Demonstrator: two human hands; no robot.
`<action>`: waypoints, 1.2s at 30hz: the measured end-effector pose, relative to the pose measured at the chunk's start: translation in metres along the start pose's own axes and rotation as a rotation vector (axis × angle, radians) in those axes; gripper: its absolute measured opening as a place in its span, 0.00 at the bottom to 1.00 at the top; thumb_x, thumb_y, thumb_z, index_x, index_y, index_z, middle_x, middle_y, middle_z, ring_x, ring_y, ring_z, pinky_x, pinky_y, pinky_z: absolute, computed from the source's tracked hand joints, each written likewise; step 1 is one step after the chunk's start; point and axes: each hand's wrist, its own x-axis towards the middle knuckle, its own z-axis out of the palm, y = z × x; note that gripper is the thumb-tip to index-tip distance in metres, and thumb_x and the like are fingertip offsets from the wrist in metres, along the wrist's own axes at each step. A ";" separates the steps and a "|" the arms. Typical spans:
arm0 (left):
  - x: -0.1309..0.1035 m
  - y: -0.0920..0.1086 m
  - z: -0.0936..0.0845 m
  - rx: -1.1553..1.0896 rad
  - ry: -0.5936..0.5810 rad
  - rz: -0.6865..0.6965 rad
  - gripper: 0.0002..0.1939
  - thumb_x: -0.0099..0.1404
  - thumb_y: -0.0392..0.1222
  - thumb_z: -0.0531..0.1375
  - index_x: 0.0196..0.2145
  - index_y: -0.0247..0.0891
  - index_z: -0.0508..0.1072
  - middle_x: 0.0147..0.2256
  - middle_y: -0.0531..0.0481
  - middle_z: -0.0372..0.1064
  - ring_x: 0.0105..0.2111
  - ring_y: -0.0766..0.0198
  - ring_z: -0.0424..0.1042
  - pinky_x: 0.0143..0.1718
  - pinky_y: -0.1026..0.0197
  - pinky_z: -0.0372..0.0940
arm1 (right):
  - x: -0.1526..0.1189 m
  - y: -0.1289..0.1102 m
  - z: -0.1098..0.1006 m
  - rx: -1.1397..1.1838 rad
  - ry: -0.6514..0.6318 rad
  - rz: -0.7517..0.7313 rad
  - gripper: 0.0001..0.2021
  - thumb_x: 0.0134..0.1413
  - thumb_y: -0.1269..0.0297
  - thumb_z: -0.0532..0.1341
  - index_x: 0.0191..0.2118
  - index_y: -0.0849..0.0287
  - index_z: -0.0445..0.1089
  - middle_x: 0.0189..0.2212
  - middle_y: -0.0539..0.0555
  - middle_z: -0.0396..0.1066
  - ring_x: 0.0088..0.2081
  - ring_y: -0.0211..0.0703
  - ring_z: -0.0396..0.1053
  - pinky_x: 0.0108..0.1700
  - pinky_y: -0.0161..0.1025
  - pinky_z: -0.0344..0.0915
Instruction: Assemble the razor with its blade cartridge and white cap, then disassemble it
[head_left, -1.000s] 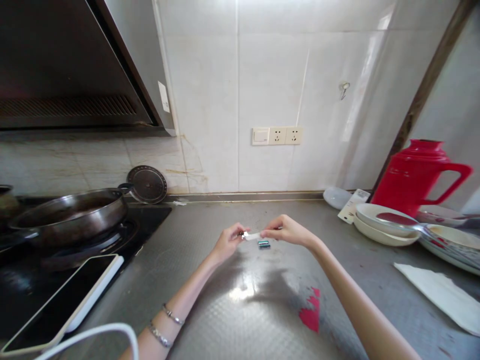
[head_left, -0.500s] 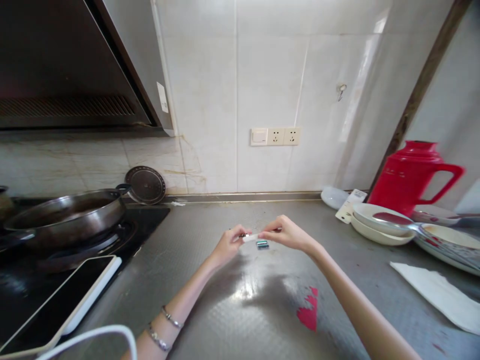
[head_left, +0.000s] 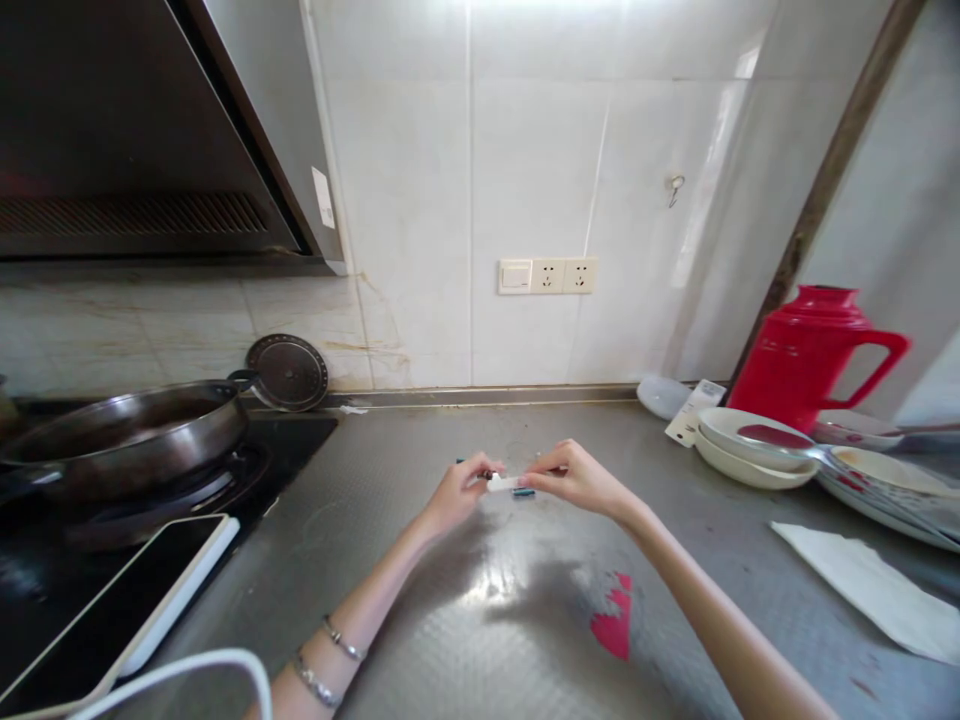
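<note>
My left hand (head_left: 456, 496) is closed around a slim dark object (head_left: 491, 475). A teal-dark end of it seems to show behind the knuckles; its kind is too small to tell. A short white plastic piece (head_left: 504, 483) spans the gap between my hands, its left end against the dark object. My right hand (head_left: 574, 476) pinches the white piece's right end between thumb and fingers. On the steel counter (head_left: 420, 640), just beyond and partly hidden by the white piece and right fingers, lies a small teal ribbed item (head_left: 523, 493).
To the left are a hob with a steel pan (head_left: 135, 430), and a white-edged phone (head_left: 127, 600) with a white cable (head_left: 202, 660). At the right stand a red thermos (head_left: 802, 350), stacked bowls (head_left: 750, 455) and a white tissue (head_left: 862, 585). A red patch (head_left: 613, 625) marks the counter.
The white piece has come slightly lower and nearer, covering more of the teal item. Both hands keep their hold. The whole view has shifted a little.
</note>
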 end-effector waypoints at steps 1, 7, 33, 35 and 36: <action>0.000 0.000 0.000 -0.005 -0.002 -0.002 0.07 0.57 0.42 0.59 0.32 0.36 0.70 0.38 0.47 0.71 0.44 0.59 0.68 0.49 0.57 0.58 | -0.001 0.001 0.000 0.007 -0.008 0.004 0.26 0.53 0.45 0.53 0.19 0.64 0.70 0.14 0.47 0.50 0.20 0.31 0.45 0.23 0.33 0.43; 0.000 0.001 0.001 -0.010 -0.013 0.005 0.06 0.59 0.42 0.58 0.32 0.36 0.69 0.38 0.47 0.71 0.45 0.58 0.68 0.49 0.56 0.58 | -0.007 0.006 0.002 0.068 0.015 0.034 0.25 0.53 0.47 0.54 0.20 0.65 0.71 0.14 0.47 0.51 0.20 0.31 0.46 0.23 0.33 0.44; -0.002 0.000 0.003 0.019 -0.047 0.000 0.06 0.57 0.40 0.58 0.33 0.36 0.69 0.39 0.46 0.70 0.43 0.59 0.67 0.48 0.58 0.58 | -0.003 0.007 0.009 0.145 -0.056 0.052 0.25 0.51 0.46 0.54 0.18 0.64 0.67 0.14 0.46 0.51 0.20 0.31 0.47 0.22 0.32 0.44; -0.002 0.000 0.003 0.039 -0.043 -0.011 0.06 0.57 0.41 0.58 0.32 0.36 0.68 0.37 0.46 0.71 0.42 0.59 0.68 0.47 0.58 0.59 | -0.003 0.007 0.010 0.118 -0.014 0.061 0.25 0.52 0.46 0.54 0.18 0.64 0.68 0.15 0.46 0.51 0.20 0.31 0.47 0.23 0.32 0.44; -0.002 0.000 0.003 0.051 -0.036 -0.015 0.06 0.58 0.41 0.58 0.31 0.36 0.68 0.35 0.47 0.71 0.42 0.59 0.68 0.46 0.58 0.59 | -0.002 0.007 0.011 0.105 0.017 0.072 0.25 0.52 0.46 0.54 0.19 0.64 0.69 0.15 0.46 0.51 0.20 0.31 0.47 0.23 0.32 0.44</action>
